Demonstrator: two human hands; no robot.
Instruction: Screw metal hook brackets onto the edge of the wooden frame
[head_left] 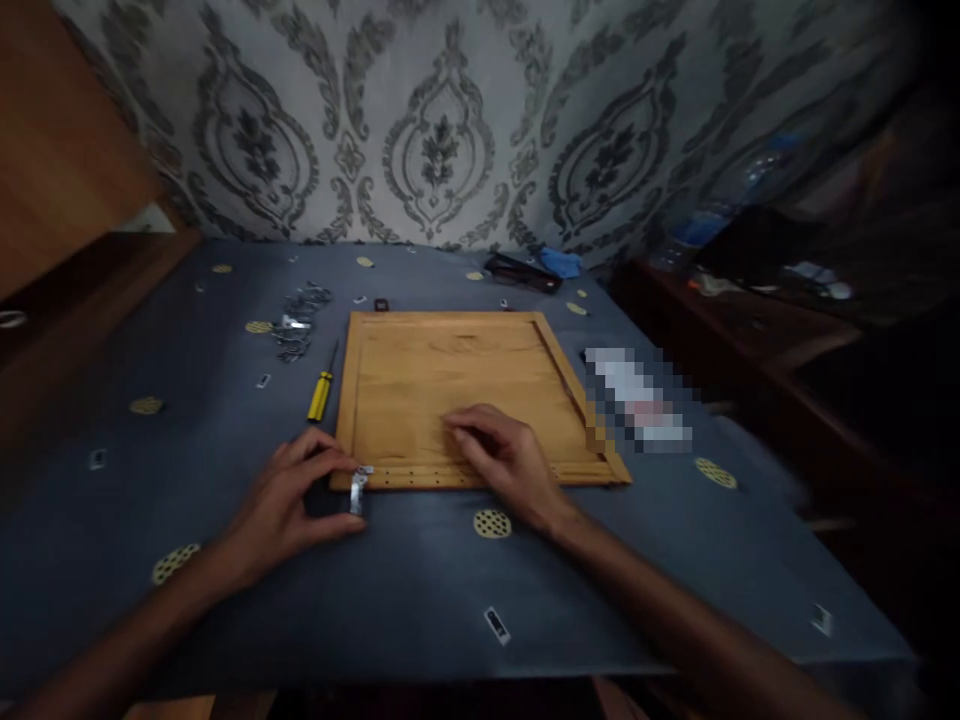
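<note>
A square wooden panel (457, 390) with a raised rim lies flat on a blue-grey tablecloth (420, 590). My left hand (292, 500) pinches a small metal bracket (358, 490) at the panel's near left corner, beside a row of small holes along the near edge. My right hand (502, 455) rests on the panel's near edge with its fingers curled down against the wood. A yellow-handled screwdriver (321, 392) lies just left of the panel, apart from both hands.
A heap of metal brackets (298, 322) sits at the far left of the cloth. A dark flat object (523, 271) and a blue item (561, 262) lie by the patterned wall. A dark wooden shelf (750, 330) with clutter stands to the right.
</note>
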